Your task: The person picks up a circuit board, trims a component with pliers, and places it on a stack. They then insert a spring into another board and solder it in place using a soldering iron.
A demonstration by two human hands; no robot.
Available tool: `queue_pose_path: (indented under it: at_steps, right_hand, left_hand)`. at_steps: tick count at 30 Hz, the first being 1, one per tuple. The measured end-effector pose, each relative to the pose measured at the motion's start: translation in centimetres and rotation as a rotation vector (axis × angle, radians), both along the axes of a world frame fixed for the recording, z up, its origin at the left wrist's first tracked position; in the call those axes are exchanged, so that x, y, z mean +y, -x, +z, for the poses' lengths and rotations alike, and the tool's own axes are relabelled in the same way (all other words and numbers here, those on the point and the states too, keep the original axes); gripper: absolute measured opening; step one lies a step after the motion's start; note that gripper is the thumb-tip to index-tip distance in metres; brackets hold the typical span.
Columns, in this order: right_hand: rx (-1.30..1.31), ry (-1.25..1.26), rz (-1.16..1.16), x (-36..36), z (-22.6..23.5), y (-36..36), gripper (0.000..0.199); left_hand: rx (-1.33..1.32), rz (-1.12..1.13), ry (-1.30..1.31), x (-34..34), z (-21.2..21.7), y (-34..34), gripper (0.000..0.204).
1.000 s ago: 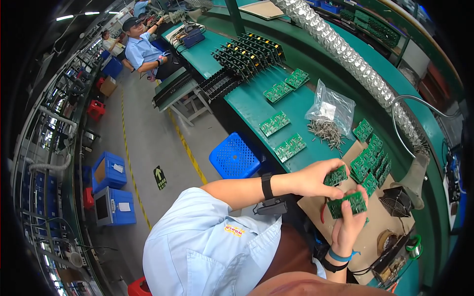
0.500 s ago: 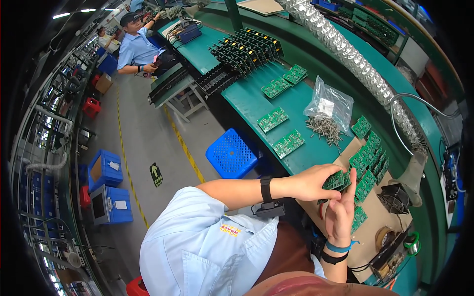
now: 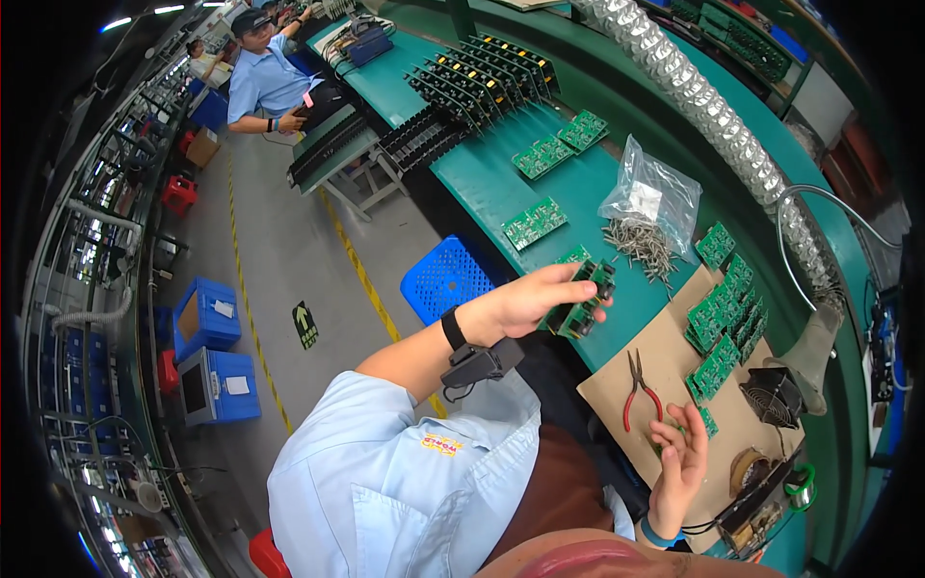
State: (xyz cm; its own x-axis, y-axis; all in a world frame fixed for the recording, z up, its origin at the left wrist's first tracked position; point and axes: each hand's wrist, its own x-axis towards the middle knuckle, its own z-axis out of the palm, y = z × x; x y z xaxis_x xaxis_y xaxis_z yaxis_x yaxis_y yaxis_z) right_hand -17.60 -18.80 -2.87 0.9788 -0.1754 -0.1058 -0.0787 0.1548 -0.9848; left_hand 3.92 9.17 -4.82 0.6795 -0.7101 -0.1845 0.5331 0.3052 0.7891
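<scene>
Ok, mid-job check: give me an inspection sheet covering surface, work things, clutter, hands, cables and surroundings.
Surface: green bench, partly covered by a brown cardboard sheet.
Work things: circuit boards in the left hand; loose boards on the bench; a cluster of boards around the fan side of the cardboard.
Clutter: metal pins piled against a clear plastic bag; red-handled pliers; black fan; green spool.
Hands: left gripping boards; right hand open, fingers bent, near the pliers, nothing clearly held.
Cables: dark cables near the right wrist; ends unclear.
Surroundings: silver duct, blue stool, seated co-worker.
</scene>
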Motion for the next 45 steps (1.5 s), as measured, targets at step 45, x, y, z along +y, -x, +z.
queue_pose_path:
  at_steps: [45]
  right_hand:
    - [0.124, 0.278, 0.020, 1.7, -2.4, 1.1, 0.036]
  left_hand:
    - [-1.089, -0.083, -0.412, -5.3, 2.8, 1.3, 0.072]
